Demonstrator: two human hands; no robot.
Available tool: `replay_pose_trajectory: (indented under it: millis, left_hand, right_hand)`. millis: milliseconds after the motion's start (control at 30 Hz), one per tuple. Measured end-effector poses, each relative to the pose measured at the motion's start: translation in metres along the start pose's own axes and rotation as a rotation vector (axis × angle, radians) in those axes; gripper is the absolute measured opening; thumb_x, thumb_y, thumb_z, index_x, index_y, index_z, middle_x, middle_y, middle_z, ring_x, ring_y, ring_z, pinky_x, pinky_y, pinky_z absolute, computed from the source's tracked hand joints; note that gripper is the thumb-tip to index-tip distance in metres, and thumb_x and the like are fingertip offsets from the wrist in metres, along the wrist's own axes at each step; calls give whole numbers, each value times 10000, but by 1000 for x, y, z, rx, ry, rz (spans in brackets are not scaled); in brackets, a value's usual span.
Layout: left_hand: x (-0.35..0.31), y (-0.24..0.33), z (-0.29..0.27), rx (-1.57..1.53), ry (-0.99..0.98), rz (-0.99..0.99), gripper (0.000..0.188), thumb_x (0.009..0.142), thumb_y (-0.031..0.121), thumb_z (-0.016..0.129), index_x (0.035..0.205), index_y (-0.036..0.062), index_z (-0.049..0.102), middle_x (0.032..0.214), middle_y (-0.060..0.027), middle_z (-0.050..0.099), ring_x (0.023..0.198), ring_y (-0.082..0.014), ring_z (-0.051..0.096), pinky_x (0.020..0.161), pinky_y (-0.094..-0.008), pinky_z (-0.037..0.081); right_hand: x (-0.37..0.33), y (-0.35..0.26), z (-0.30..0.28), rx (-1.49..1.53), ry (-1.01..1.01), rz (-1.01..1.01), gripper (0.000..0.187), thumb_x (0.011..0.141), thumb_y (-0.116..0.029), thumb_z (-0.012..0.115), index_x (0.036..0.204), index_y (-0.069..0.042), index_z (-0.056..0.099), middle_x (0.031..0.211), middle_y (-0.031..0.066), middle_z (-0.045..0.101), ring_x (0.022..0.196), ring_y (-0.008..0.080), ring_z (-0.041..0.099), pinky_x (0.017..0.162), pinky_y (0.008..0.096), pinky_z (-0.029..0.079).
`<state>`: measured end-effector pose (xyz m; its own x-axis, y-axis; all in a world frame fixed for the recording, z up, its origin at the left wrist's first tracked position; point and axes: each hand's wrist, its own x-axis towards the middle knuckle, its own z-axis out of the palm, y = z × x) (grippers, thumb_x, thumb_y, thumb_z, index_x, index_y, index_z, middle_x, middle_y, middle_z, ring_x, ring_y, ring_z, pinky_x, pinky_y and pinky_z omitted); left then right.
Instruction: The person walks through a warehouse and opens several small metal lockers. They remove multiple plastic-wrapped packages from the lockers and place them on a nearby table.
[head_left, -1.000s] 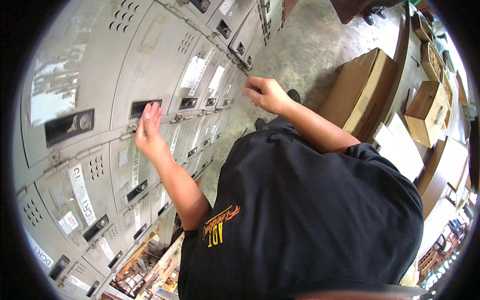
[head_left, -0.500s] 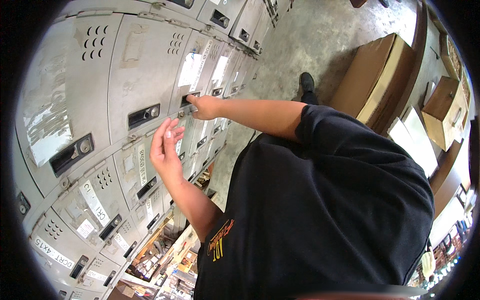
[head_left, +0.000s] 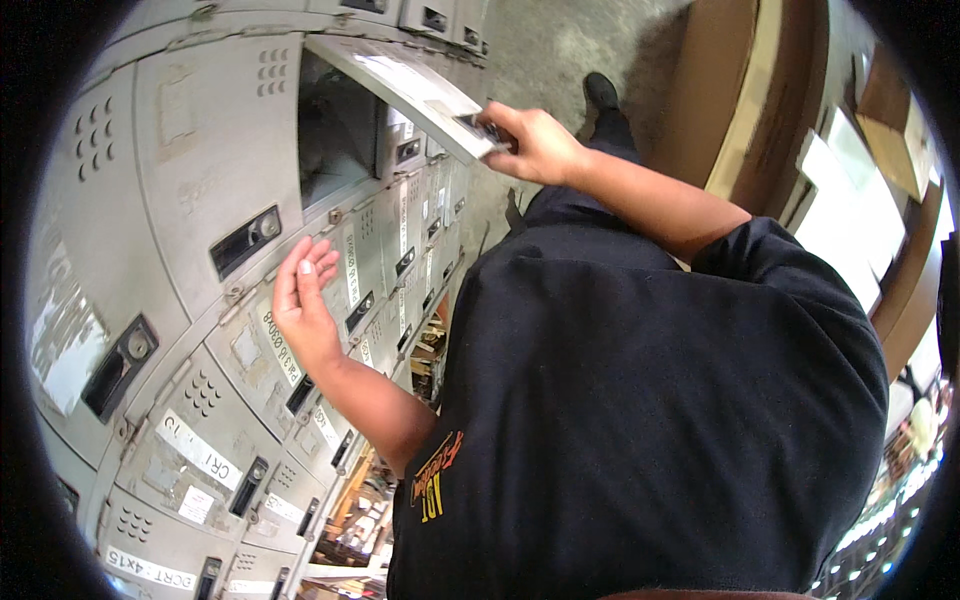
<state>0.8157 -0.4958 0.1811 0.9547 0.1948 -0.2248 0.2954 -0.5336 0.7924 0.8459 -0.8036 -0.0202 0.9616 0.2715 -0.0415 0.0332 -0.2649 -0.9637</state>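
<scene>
At the grey lockers (head_left: 180,250), our right hand (head_left: 535,145) grips the stiff, light-looking metal door (head_left: 400,85) by its handle edge; our left hand (head_left: 305,305) rests open.

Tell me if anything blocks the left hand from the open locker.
Nothing visible does. The left hand rests flat on the locker fronts just below the open locker. The right hand holds the door swung out, clear of the opening. The inside is too dark to tell what it holds.

We see even, bright indoor light; the open grey metal locker (head_left: 335,130) stays shadowy inside, edges bend strongly, and a black vignette rings everything.
</scene>
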Motion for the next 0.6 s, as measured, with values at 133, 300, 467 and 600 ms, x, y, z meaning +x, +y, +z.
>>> replay_pose_trajectory:
  millis: [133, 300, 467, 600]
  left_hand:
    - [16, 13, 3, 98, -125, 85, 359, 1070, 192, 522, 1332, -38, 606, 1202, -205, 700, 1068, -265, 701, 956, -372, 546]
    - [33, 4, -5, 236, -59, 95, 373, 1061, 213, 555, 1347, -22, 602, 1352, -195, 640, 1254, -291, 629, 1012, -398, 522]
    - [30, 0, -2, 321, 6, 19, 369, 1074, 183, 520, 1372, -31, 566, 1353, -217, 636, 1260, -304, 628, 995, -411, 535]
    - [40, 7, 14, 388, 25, 21, 378, 1082, 175, 489, 1367, -64, 550, 1311, -239, 655, 1220, -318, 656, 938, -394, 576]
  right_hand:
    - [-8, 11, 7, -21, 228, -92, 478, 796, -202, 713, 1248, -66, 643, 968, 150, 705, 735, 282, 670, 709, 375, 550]
    - [-10, 25, 7, -22, 491, -77, 462, 810, -301, 666, 1246, -150, 686, 956, 154, 665, 850, 323, 687, 798, 441, 563]
    - [13, 37, -20, -3, 719, -99, 171, 849, -201, 641, 867, -34, 610, 795, 206, 561, 785, 413, 579, 681, 489, 455]
    - [42, 60, -61, -8, 866, -107, 370, 774, -252, 622, 1067, -60, 739, 803, 214, 603, 795, 397, 608, 736, 462, 503]
